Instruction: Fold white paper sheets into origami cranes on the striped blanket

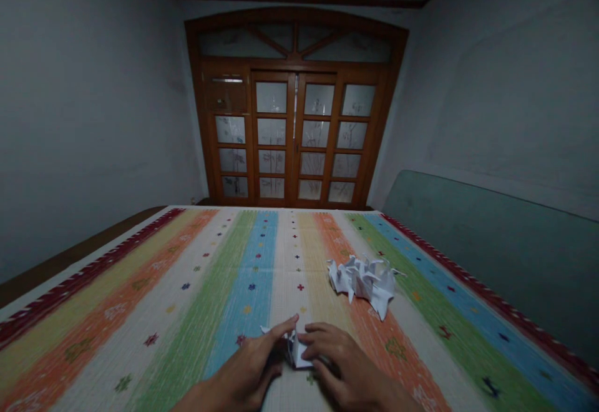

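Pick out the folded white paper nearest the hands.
It's the small folded white paper held between the left hand and right hand, apart from the heap of paper cranes farther up the striped bedspread.

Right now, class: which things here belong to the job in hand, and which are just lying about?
Job: left hand, right hand, folded white paper, heap of paper cranes.
Lying about: striped woven cover, glazed wooden doors, green padded panel.

Dim, warped view, lit seemingly through frosted door panes.
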The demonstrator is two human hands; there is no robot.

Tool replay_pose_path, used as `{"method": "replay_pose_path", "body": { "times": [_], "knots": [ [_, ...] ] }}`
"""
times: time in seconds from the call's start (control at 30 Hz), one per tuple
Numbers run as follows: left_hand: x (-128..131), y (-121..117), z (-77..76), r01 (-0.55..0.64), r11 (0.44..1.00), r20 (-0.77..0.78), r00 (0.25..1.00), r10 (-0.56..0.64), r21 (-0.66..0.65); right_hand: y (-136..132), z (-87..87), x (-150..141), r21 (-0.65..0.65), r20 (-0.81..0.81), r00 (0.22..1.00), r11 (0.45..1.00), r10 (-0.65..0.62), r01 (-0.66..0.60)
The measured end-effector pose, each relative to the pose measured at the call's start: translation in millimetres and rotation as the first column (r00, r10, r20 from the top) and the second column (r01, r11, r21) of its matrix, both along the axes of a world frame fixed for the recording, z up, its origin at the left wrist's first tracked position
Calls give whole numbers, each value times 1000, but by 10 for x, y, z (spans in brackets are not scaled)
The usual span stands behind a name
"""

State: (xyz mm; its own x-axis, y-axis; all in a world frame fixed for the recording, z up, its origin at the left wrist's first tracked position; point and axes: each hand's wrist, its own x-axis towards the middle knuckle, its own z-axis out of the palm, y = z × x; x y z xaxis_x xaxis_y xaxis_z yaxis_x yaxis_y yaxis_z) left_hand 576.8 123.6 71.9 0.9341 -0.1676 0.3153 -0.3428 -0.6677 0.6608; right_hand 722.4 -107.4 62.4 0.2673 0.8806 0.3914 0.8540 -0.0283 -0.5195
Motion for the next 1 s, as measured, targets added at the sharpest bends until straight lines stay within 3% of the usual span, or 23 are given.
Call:
{"method": "replay_pose_path", "body": {
  "times": [0.13,0.3,0.4,0.5,0.6,0.67,0.87,1.0],
  "knots": [
    [20,-35,88,101,994,22,995,-102,36,92,128,-105,-62,24,1000,998,-16,18],
    [33,-132,181,180,973,24,982,-186,144,144,16,-117,-18,36,998,999,-48,49],
    [44,-152,142,132,983,55,989,-140,126,158,-40,-111,-26,9,997,996,-83,83],
    [71,-128,50,0,1000,34,999,0,9,183,-21,-122,-11,-12,995,995,-100,99],
    [110,-108,-5,-167,978,-48,986,163,-127,214,20,-135,9,-34,994,994,-105,106],
    [133,-114,10,-228,963,-83,972,218,-142,228,34,-140,-2,-37,992,993,-121,121],
    [157,-176,131,-136,991,-61,989,137,14,233,71,-154,-105,22,986,981,-164,166],
    [173,-192,82,-173,985,-26,985,173,9,275,151,-185,-147,-23,969,960,-246,240]
  ]
}}
